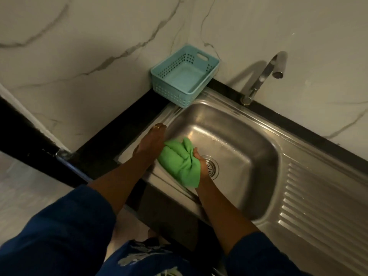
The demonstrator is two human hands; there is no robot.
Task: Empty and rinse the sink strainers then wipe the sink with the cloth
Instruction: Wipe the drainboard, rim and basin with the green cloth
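I observe a stainless steel sink [229, 126] with a rounded rectangular basin, its brushed metal surface dull and streaked with wet marks near the far wall. A ribbed draining board [318, 206] of the same pressed steel runs off to the right, its grooves parallel and shallow. At the basin floor I note a circular slotted metal strainer [212, 166] seated in the drain, partly covered by the right hand. The right hand [201, 162] is closed around a green cloth [179, 162], fingers curled into the bunched fabric; the cloth is soft, thick and creased into folds, and sits at the near-left part of the basin, just beside the strainer. The left hand [152, 142] lies flat with fingers extended and together on the sink's left rim, its edge touching the cloth; I note a ring on one finger, and it grips nothing that I can see. Both forearms emerge from dark blue sleeves [65, 226]. A pale blue plastic basket [159, 76], rectangular with perforated walls and a handle slot, stands in the corner on the black countertop [119, 132], overlapping the sink's rear rim. A curved chrome tap [264, 74] rises behind the basin. The walls are white marble-patterned panels [79, 46] with grey veining.
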